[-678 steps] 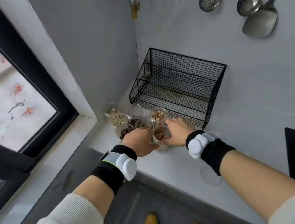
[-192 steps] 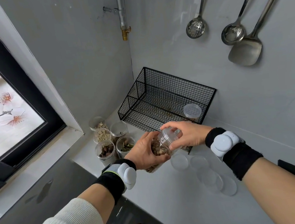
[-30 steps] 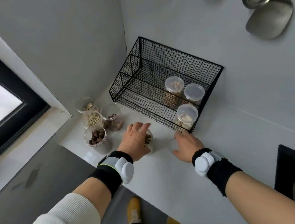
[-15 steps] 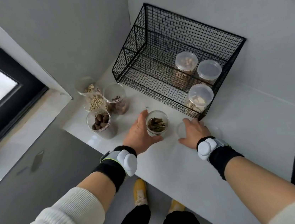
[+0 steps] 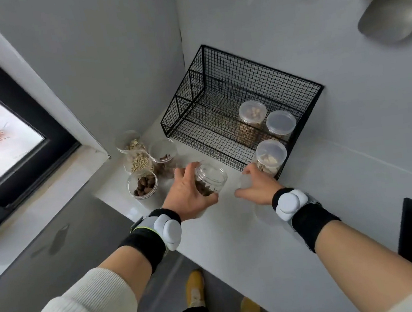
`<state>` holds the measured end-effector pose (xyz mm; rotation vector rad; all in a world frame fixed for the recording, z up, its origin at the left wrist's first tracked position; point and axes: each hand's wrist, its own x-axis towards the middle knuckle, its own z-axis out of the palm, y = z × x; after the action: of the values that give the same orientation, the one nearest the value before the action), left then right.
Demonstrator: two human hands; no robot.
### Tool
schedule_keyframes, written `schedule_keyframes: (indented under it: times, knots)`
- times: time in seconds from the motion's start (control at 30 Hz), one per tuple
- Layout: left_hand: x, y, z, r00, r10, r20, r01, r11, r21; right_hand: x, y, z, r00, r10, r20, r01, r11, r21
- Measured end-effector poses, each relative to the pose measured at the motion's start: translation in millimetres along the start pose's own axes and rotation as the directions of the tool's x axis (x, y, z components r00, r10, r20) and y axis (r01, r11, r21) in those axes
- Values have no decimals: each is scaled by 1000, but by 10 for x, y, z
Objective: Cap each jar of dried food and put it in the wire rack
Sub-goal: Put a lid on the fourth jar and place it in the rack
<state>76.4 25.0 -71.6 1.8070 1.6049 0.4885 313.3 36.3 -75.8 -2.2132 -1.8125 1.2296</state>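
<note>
Presently gripping tilted uncapped jar [image 5: 211, 178] with left hand [image 5: 189, 196], apparently pinching blurred clear lid [image 5: 244, 181] at its three o'clock with right hand [image 5: 260, 188].

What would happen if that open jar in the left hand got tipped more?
The jar is tilted in the left hand with no lid, so the loose dried bits would probably spill. It looks like thin clear plastic and is only partly full, so likely light. Its round, smooth wall could roll if dropped.
</note>
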Motion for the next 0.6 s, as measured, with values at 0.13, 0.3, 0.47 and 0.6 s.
schedule_keyframes:
  times: [0.13, 0.3, 0.47, 0.6]
  knots:
    - [-72, 136, -236, 1000, 11, 0, -11, 1000, 23, -149, -271, -315, 993, 3, -118, 13, 991, 136]
    - [-105, 197, -356, 999, 53, 3, -53, 996, 76, -294, -508, -521, 977, -85, -198, 130, 965, 229]
    - [-123, 338, -467, 992, 119, -28, -116, 987, 112, -426, -731, -648, 967, -225, -118, 253, 904, 345]
    - [-144, 392, -498, 986, 167, -28, -162, 979, 126, -509, -795, -677, 943, -329, -42, 326, 893, 310]
